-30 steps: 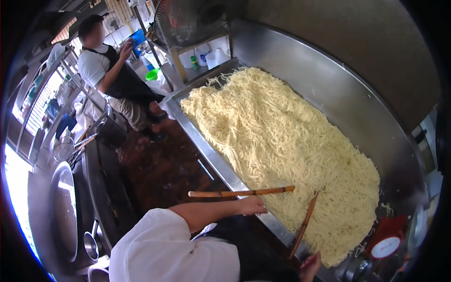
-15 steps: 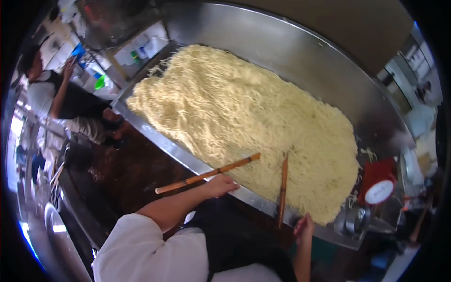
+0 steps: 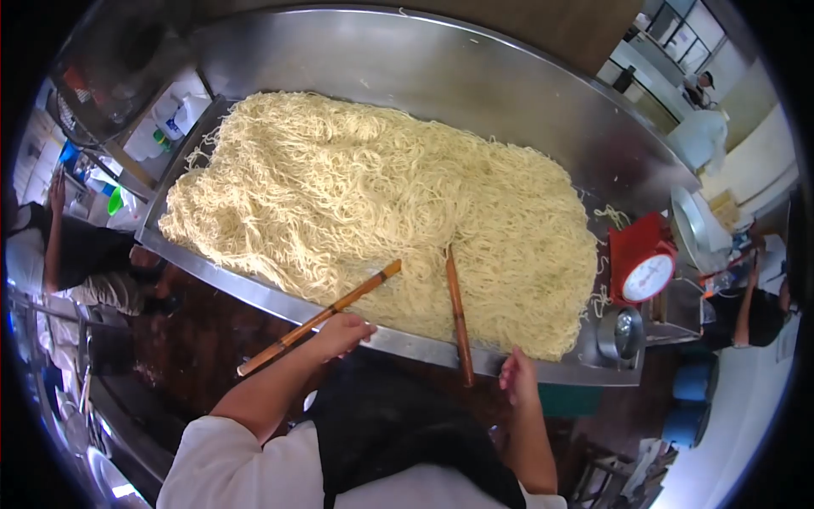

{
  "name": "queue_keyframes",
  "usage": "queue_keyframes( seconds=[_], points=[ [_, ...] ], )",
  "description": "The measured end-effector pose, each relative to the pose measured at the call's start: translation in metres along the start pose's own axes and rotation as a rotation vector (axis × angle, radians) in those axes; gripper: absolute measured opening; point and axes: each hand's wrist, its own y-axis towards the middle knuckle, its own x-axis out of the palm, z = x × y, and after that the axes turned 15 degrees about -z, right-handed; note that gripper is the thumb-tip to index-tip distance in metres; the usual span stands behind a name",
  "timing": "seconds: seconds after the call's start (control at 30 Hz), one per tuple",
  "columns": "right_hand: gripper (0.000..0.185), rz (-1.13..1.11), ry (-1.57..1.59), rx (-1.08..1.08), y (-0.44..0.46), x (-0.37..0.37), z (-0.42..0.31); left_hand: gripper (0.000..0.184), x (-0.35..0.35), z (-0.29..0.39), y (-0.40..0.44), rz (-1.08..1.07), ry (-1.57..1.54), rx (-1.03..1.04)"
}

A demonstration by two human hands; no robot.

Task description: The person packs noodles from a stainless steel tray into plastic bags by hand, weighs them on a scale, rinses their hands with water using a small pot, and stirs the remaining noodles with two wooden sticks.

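A thick layer of pale noodles point(image 3: 381, 187) covers most of a large stainless-steel tray point(image 3: 254, 293). One wooden stick point(image 3: 318, 320) lies slantwise across the front rim, its far end on the noodles. Another wooden stick point(image 3: 458, 318) also crosses the rim, nearer the middle. My left hand point(image 3: 343, 333) is by the rim, just below the first stick, its fingers curled together; whether anything is in them cannot be made out. To the right of the second stick, my right hand point(image 3: 518, 379) is at the rim with loosely bent fingers, a finger stretched towards the noodles, holding nothing visible.
A red dial scale point(image 3: 642, 259) and a round metal bowl point(image 3: 621, 332) stand at the tray's right end. A person in a dark apron point(image 3: 85, 250) is at the left; another person point(image 3: 750, 314) is at the right. Blue stools point(image 3: 691, 403) stand below.
My view has turned, so the tray and noodles sit further left and more level. The person and stools at the right have come into sight. Both sticks still lie across the rim.
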Motion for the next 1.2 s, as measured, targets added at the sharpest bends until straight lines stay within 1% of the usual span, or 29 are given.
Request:
queue_keyframes(
  seconds=[0.2,0.33,0.4,0.5,0.57,0.67,0.77,0.83,0.93,0.97,1.0,1.07,1.1,1.17,1.2],
  points=[
    [0.045,0.012,0.012,0.006,0.000,-0.001,0.000,0.034,-0.005,-0.004,0.004,-0.025,0.028,-0.009],
    [0.043,-0.006,0.015,-0.035,-0.001,0.000,0.000,0.031,-0.001,-0.007,0.007,0.028,0.037,-0.029],
    [0.043,0.074,0.020,0.011,0.004,-0.006,0.005,0.033,-0.003,-0.007,0.005,-0.010,0.018,0.031],
    [0.044,-0.003,-0.011,-0.008,0.010,-0.013,0.009,0.035,-0.004,-0.004,0.004,0.015,0.075,0.053],
    [0.045,-0.022,0.000,-0.021,0.011,-0.018,0.010,0.037,-0.005,-0.007,0.006,-0.025,0.082,0.099],
    [0.042,0.001,0.013,-0.008,0.000,0.002,-0.003,0.037,-0.004,-0.002,0.003,-0.013,0.087,0.072],
    [0.041,0.021,-0.005,-0.055,0.003,0.000,0.001,0.035,-0.001,0.002,0.000,0.007,0.060,0.048],
    [0.043,0.018,0.001,-0.039,0.001,0.001,-0.001,0.035,0.001,0.008,-0.004,0.033,0.059,0.012],
    [0.039,-0.039,-0.005,-0.022,0.000,-0.004,0.001,0.034,-0.001,0.000,0.000,0.017,0.087,0.002],
    [0.038,-0.041,0.010,-0.020,-0.001,-0.002,0.000,0.033,0.000,0.000,-0.001,-0.030,0.155,0.016],
    [0.038,0.005,-0.056,-0.002,-0.004,0.004,-0.006,0.034,0.000,0.006,-0.002,-0.075,0.226,0.035],
    [0.038,0.095,-0.186,0.045,-0.009,0.020,-0.016,0.038,0.006,0.032,-0.018,-0.006,0.506,0.212],
    [0.037,0.066,-0.322,-0.019,-0.012,0.025,-0.022,0.042,0.012,0.049,-0.031,0.030,0.635,0.306],
    [0.036,0.007,-0.598,-0.150,-0.018,0.039,-0.036,0.056,0.020,0.099,-0.056,0.020,0.685,0.312],
    [0.037,0.048,-0.832,-0.355,-0.024,0.054,-0.047,0.059,0.019,0.105,-0.053,0.086,0.852,0.417]
  ],
)
